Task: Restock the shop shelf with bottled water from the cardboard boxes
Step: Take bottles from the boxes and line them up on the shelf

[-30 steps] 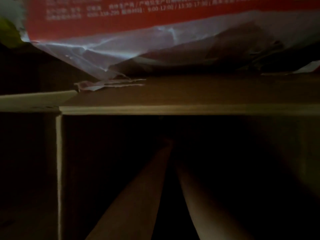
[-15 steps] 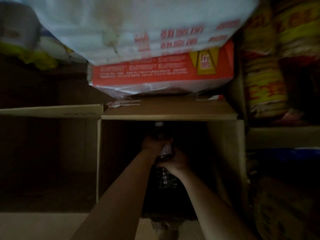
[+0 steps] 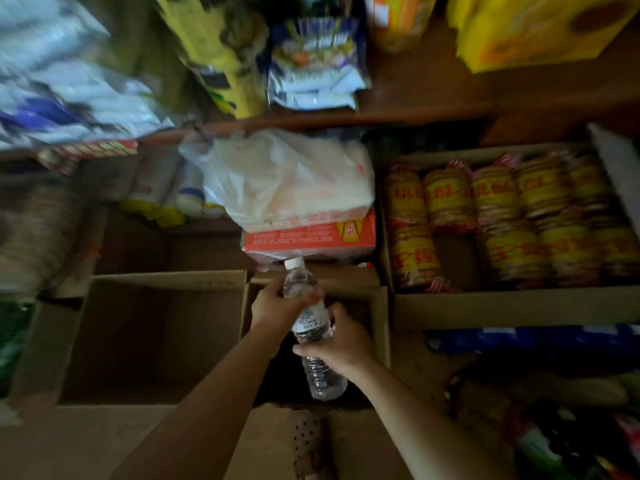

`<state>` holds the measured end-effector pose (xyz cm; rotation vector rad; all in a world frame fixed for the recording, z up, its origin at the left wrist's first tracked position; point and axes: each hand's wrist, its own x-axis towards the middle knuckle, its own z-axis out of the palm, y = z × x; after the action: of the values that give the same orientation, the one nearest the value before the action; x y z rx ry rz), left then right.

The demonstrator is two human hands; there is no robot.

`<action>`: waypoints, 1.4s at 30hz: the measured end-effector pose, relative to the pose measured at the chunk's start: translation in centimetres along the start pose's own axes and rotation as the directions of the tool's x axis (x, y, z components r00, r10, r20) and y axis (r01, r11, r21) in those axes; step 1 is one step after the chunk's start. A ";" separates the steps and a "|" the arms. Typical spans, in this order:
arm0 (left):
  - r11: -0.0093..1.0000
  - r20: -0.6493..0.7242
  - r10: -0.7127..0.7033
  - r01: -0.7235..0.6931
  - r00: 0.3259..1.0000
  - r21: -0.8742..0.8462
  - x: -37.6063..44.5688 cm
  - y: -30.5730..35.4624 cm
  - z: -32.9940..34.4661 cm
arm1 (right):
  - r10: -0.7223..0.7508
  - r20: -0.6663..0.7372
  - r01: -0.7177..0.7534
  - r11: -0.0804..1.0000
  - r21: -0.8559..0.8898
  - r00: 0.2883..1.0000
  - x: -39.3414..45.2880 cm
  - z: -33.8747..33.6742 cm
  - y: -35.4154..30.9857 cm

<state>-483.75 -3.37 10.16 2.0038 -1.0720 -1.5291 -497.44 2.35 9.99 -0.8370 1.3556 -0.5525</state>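
Shop shelving, two hands [image 3: 277,308] [image 3: 341,344], one water bottle [image 3: 309,320]

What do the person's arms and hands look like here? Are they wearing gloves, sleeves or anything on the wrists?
Both arms are bare as far as the picture shows, with no sleeve in view. The left hand and right hand wear no gloves. No ring, watch or bracelet shows on either wrist, though the light is dim and the picture slightly blurred.

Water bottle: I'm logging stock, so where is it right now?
In the head view, centre frame, the water bottle is held by the left hand and right hand over the open cardboard box, below the red carton.
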 end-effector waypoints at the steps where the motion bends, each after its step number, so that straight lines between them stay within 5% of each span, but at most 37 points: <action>1: 0.999 0.000 0.044 -0.044 0.999 0.001 -1.3 1.9 -0.4 | -0.051 -0.020 0.050 0.998 -0.022 0.999 -0.8 -0.3 -0.5; 9: 0.937 0.171 0.337 -0.311 0.926 -0.160 -12.0 18.1 -2.5 | -0.148 0.080 0.148 0.989 -0.003 0.986 -11.2 -6.8 -12.6; 14: 0.872 0.398 0.489 -0.431 0.776 -0.230 -19.9 28.3 -1.0 | -0.237 0.014 0.237 0.971 0.014 0.971 -20.3 -12.8 -19.5; 20: 0.826 0.654 0.553 -0.446 0.517 -0.345 -30.6 39.1 4.1 | -0.300 -0.137 0.300 0.954 -0.022 0.944 -32.8 -21.0 -25.8; 25: 0.819 0.830 0.517 -0.404 0.209 -0.408 -39.0 45.6 9.5 | -0.372 -0.290 0.382 0.924 -0.022 0.882 -44.2 -26.0 -27.6; 29: 0.806 0.912 0.410 -0.478 0.025 -0.349 -46.2 49.3 14.6 | -0.404 -0.471 0.433 0.900 -0.052 0.784 -52.3 -28.5 -27.0; 36: 0.737 0.948 0.251 -0.597 -0.193 -0.317 -60.5 49.3 24.3 | -0.284 -0.795 0.412 0.910 -0.048 0.536 -66.8 -30.8 -20.2; 42: 0.509 0.907 0.225 -0.751 -0.357 -0.421 -71.1 45.5 32.8 | -0.171 -0.968 0.448 0.891 -0.074 0.181 -75.6 -30.5 -13.4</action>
<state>-537.22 27.17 76.56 -0.4174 -2.5023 -1.9979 -537.83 46.37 67.08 -0.5212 2.1932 -1.7818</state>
